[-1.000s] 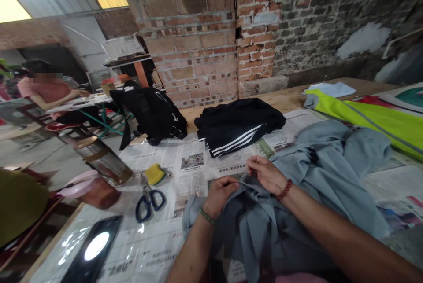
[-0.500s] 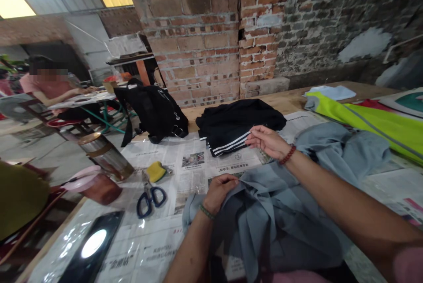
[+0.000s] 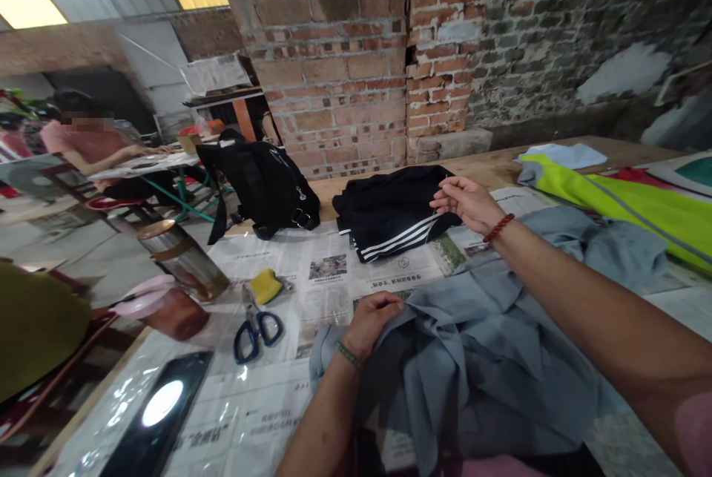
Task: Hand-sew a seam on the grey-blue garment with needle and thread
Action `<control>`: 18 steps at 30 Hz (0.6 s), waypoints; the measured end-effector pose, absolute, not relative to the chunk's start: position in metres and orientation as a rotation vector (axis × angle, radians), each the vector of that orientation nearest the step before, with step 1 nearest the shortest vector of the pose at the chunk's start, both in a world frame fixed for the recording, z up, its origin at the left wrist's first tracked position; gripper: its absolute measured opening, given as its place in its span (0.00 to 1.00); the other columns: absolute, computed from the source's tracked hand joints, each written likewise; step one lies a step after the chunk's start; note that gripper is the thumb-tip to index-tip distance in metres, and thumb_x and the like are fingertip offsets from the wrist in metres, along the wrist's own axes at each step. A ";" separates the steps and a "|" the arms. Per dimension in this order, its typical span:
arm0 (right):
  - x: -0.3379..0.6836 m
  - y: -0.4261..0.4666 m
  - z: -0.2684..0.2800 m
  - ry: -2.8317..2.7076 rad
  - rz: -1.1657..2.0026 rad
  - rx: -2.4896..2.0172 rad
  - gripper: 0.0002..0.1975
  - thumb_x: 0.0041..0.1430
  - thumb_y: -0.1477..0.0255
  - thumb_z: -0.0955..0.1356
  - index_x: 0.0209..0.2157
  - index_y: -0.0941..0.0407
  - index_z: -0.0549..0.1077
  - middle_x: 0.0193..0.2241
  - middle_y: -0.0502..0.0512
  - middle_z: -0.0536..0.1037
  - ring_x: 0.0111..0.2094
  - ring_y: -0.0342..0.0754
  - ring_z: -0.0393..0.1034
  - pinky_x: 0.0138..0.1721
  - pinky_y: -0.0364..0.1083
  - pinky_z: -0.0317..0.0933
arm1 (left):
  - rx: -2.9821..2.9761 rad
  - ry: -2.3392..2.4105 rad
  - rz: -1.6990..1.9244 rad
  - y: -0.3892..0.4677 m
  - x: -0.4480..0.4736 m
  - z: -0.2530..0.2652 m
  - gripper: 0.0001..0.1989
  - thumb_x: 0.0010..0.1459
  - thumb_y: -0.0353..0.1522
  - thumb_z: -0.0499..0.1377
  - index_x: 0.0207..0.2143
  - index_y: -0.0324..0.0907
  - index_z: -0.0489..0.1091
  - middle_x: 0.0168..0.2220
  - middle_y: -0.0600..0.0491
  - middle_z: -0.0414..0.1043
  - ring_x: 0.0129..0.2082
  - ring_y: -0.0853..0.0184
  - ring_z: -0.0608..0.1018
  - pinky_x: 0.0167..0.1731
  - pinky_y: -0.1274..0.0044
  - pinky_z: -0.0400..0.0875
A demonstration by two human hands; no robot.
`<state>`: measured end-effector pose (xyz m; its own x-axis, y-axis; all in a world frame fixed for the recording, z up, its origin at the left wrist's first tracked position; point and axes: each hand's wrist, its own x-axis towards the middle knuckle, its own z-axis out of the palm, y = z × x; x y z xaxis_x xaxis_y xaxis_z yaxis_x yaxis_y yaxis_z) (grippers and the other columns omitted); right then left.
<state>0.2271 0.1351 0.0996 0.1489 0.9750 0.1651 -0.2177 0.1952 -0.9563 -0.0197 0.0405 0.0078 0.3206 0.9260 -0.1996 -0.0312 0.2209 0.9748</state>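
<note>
My left hand (image 3: 370, 321) pinches the edge of a grey cloth (image 3: 472, 366) that lies bunched over the near side of the table. Raised above it, my right hand (image 3: 466, 202) has thumb and fingertips closed in a pinch, in front of folded black fabric with white stripes (image 3: 389, 214). A thin pale thread (image 3: 429, 228) runs down from these fingers; whether a needle is there too is too small to tell. To the left of my left hand lie scissors with dark blue handles (image 3: 257, 332) and a yellow object (image 3: 265, 285).
Newspaper under clear plastic (image 3: 328, 314) covers the table. A phone (image 3: 161, 418), a lidded pink cup (image 3: 167, 306) and a metal flask (image 3: 183, 258) stand or lie left. Behind are a black bag (image 3: 261, 188) and, rightward, a yellow-green vest (image 3: 617, 199). A person (image 3: 92, 139) sits at another table.
My right hand has moved up and slightly right, away from the grey cloth, and the thread now shows below it. My left hand keeps its hold on the cloth.
</note>
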 end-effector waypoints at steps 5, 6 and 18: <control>0.236 0.141 0.103 -1.031 0.972 -0.995 0.02 0.55 0.74 0.64 0.31 0.57 0.64 0.21 0.46 0.71 0.23 0.41 0.72 0.22 0.38 0.64 | 1.153 1.017 0.844 0.041 -0.020 0.010 0.09 0.39 0.35 0.66 0.23 0.38 0.75 0.21 0.54 0.71 0.21 0.72 0.68 0.24 0.80 0.62; 0.237 0.143 0.103 -1.031 0.946 -1.000 0.03 0.54 0.73 0.64 0.31 0.57 0.64 0.21 0.46 0.71 0.23 0.40 0.72 0.22 0.38 0.64 | 1.155 1.019 0.842 0.040 -0.020 0.010 0.09 0.39 0.35 0.66 0.23 0.37 0.75 0.20 0.54 0.71 0.20 0.72 0.68 0.23 0.81 0.61; 0.239 0.153 0.099 -1.014 0.658 -1.057 0.04 0.52 0.71 0.64 0.30 0.57 0.65 0.22 0.46 0.71 0.23 0.39 0.71 0.23 0.38 0.63 | 1.274 1.028 0.787 0.044 -0.031 0.014 0.09 0.38 0.33 0.66 0.25 0.39 0.75 0.22 0.55 0.71 0.23 0.72 0.69 0.26 0.80 0.62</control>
